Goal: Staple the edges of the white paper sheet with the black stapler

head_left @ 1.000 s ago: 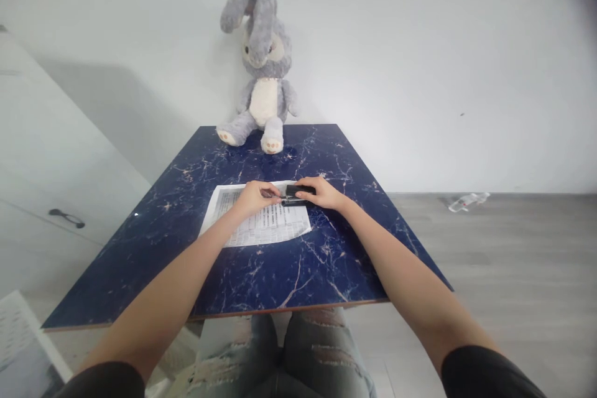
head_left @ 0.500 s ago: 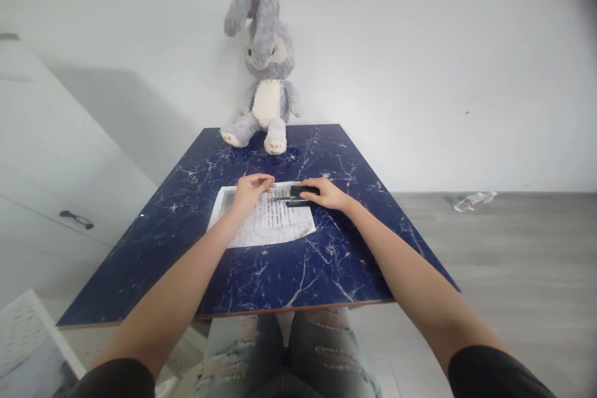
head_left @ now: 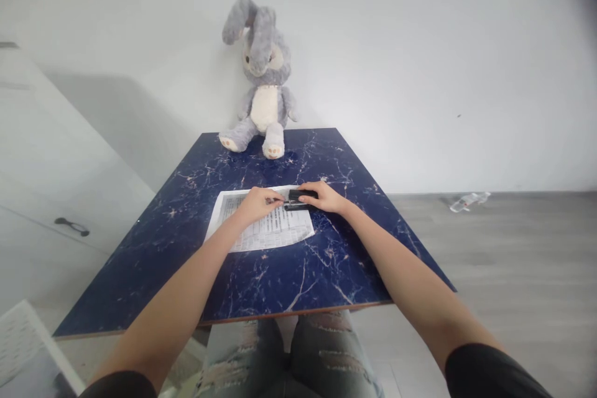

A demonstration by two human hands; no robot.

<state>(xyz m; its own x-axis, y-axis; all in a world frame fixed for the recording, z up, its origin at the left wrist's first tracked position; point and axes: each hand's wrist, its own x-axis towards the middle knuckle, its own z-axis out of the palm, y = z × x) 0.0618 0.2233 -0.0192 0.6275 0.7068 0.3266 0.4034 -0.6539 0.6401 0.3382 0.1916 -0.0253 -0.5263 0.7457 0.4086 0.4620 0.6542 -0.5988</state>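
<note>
A printed paper sheet (head_left: 261, 230) lies in the middle of the dark blue marbled table (head_left: 261, 273). A black stapler (head_left: 298, 198) rests on the sheet's far right corner. My right hand (head_left: 324, 196) lies over the stapler's right end, fingers curled round it. My left hand (head_left: 257, 204) sits on the paper just left of the stapler, its fingers pinched together at the stapler's front end; whatever they pinch is too small to see.
A grey and white plush rabbit (head_left: 261, 84) sits at the table's far edge against the white wall. A white cabinet with a dark handle (head_left: 71, 226) stands to the left. A clear plastic bottle (head_left: 466, 201) lies on the grey floor at right.
My left hand had lifted off the paper half a second ago and has come back down to the stapler's front end. The right hand stays on the stapler.
</note>
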